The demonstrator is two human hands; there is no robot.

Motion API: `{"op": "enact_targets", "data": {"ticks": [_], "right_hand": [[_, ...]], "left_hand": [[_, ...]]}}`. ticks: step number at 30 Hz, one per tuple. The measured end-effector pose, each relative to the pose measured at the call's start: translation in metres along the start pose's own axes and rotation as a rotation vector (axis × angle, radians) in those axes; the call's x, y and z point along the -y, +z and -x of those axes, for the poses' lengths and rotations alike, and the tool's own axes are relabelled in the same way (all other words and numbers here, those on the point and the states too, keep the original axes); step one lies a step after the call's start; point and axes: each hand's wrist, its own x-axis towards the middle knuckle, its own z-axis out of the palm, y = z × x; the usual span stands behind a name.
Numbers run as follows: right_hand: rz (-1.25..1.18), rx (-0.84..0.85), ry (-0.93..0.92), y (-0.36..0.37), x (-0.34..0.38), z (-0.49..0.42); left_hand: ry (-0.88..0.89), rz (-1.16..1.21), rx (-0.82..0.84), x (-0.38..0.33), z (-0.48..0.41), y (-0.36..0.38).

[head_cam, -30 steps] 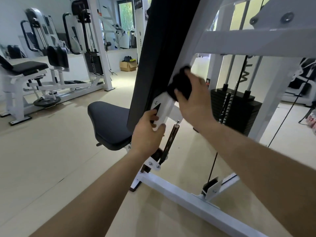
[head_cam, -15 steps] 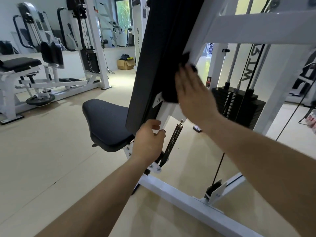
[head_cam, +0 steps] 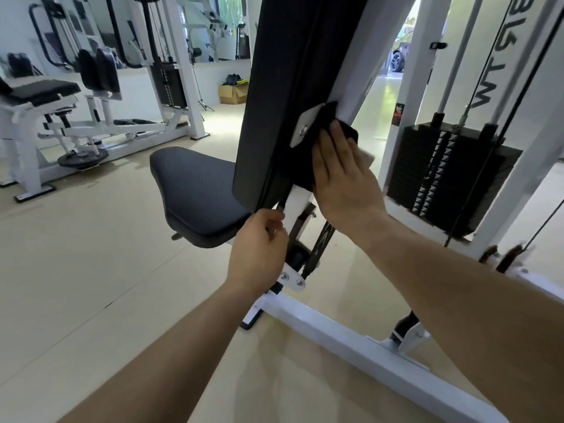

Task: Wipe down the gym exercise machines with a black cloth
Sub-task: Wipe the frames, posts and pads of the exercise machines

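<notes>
Up front, two bare forearms come in from the bottom edge, both cut off before the elbow. The left hand (head_cam: 259, 242) is clenched on the lower edge of a white post (head_cam: 297, 206), just under the back pad. Its fingertips curl out of sight, so how far they wrap round cannot be told.

Just above, the right hand (head_cam: 341, 175) lies flat, fingers straight and together, pressing the black cloth (head_cam: 348, 133) against the white frame of the machine (head_cam: 363, 50) behind the back pad (head_cam: 290, 87). The palm hides most of the cloth, and only dark folds show beyond the fingertips and beside a bolted metal plate (head_cam: 305, 123). A pale scrap (head_cam: 366, 155) past the little finger is too blurred to name.

Below the hands a coiled spring (head_cam: 320, 242) slants down to a small bracket, and the white base bar (head_cam: 351, 340) runs along the floor to the bottom edge. The dark seat (head_cam: 195, 190) juts left from under the pad, its rear part hidden by the pad.

Behind the right arm stands the weight stack (head_cam: 442, 178), its lower right corner hidden by a white upright. The lettering (head_cam: 496, 71) above it is cut off at the top.

Further off on the left is a second machine (head_cam: 100, 117) with a weight plate (head_cam: 82, 155) at its foot. A cardboard box (head_cam: 233, 93) sits by the far wall, its contents unclear.
</notes>
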Motion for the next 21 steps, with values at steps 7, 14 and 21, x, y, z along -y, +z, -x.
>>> {"op": "enact_targets", "data": {"ticks": [7,14,21], "right_hand": [[0.000,0.040,0.002,0.039,0.055,0.045],[0.021,0.045,-0.027,0.067,0.091,0.068],[0.074,0.050,-0.063,0.077,0.116,0.084]], "left_hand": [[-0.061,0.052,-0.009,0.050,-0.009,0.032],[-0.151,0.117,-0.062,0.099,-0.016,0.053],[-0.273,0.428,-0.118,0.124,-0.021,0.065]]}}
